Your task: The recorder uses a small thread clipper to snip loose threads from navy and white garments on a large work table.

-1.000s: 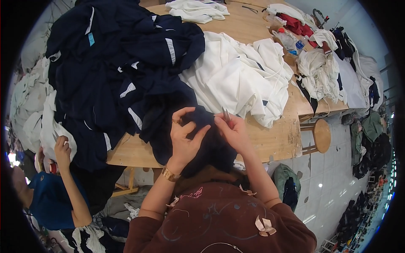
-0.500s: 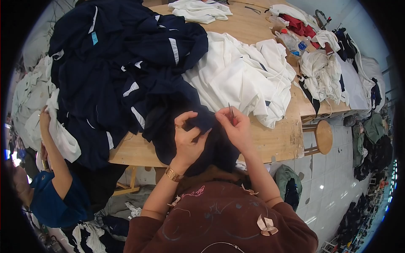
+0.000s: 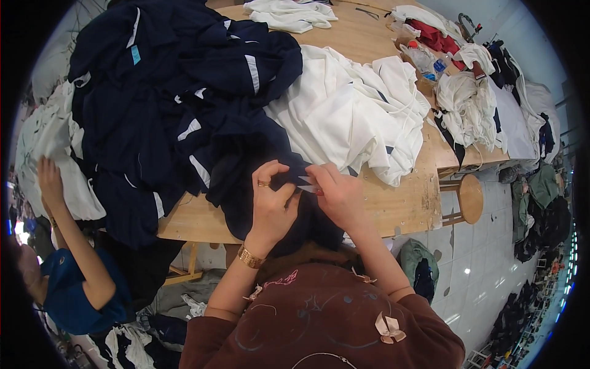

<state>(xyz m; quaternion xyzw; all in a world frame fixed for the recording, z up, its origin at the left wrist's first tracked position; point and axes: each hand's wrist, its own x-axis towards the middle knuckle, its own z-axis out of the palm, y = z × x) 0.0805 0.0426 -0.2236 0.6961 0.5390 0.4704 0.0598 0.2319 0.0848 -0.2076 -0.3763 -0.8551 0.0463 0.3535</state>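
Navy cloth (image 3: 311, 222) bunches between and beneath your hands — your left hand (image 3: 272, 206) pinches it, your right hand (image 3: 340, 197) grips snips (image 3: 308, 188), blades leftward — handles hidden by fingers.

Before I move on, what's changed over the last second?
The snips in the right hand have swung from pointing away to pointing left, blades now at the navy cloth. The co-worker's hand has moved left and farther away. The left hand keeps its grip on the navy cloth; the white pile stays put.
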